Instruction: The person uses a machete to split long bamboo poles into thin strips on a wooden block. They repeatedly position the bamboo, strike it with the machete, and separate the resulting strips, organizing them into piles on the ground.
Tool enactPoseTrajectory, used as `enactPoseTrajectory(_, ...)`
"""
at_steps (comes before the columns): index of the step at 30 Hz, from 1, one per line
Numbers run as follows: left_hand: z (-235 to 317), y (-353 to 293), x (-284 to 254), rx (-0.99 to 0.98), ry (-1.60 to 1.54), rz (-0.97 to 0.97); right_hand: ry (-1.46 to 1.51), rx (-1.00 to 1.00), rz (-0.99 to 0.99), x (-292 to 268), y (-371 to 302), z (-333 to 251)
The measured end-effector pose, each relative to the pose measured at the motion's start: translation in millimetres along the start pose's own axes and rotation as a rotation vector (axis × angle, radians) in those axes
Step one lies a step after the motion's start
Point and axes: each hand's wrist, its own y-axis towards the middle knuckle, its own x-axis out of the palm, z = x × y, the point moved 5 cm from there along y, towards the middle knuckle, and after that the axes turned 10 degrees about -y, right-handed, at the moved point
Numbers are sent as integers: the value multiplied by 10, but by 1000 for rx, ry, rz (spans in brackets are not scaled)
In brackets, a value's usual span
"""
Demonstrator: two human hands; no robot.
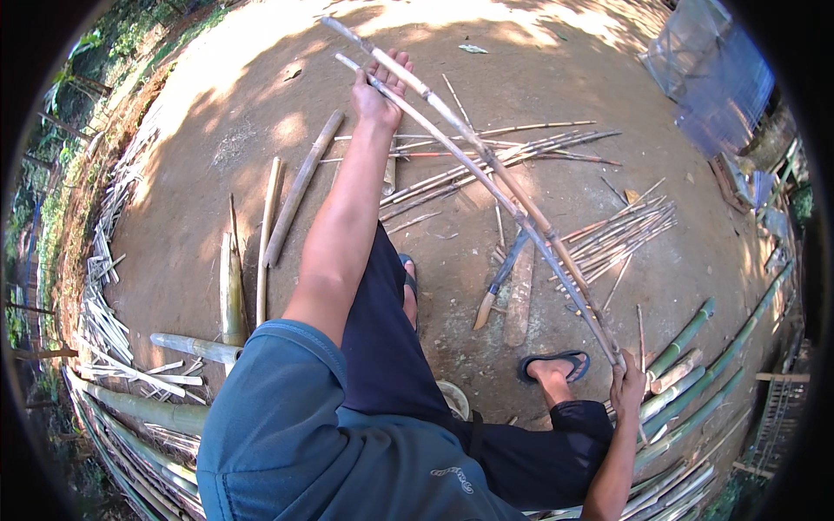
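Two long bamboo poles (452,122) slant across the view from the upper left to the lower right, spreading slightly apart at the far end. My right hand (627,386) is closed round their near ends, beside my right knee. Stretched far forward, my left hand (382,95) is palm up with its fingers extended, and the poles lie across it. Below the poles, a long knife (501,276) with a pale wooden handle lies against a flat wooden block (519,295) on the ground, its blade partly hidden.
Thin bamboo sticks (512,161) lie in a loose pile ahead, with another bundle (621,239) to the right. Thick bamboo lengths (304,187) rest at the left. Green bamboo stems (721,369) lie at the right, near my sandalled foot (553,369). Pale split strips (104,304) edge the left.
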Motion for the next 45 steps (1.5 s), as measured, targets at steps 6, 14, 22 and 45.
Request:
enactPoseTrajectory(6,44,-1,-8,3,-65,-67,46,-31,-156,149,107,-47)
enactPoseTrajectory(14,-197,-151,-85,-87,-58,65,-49,18,-136,107,247,-99)
enactPoseTrajectory(22,-358,-262,-97,-147,-83,81,159,36,-178,309,387,-139)
enactPoseTrajectory(45,130,-168,-172,-23,130,215,-59,-13,-65,183,308,41)
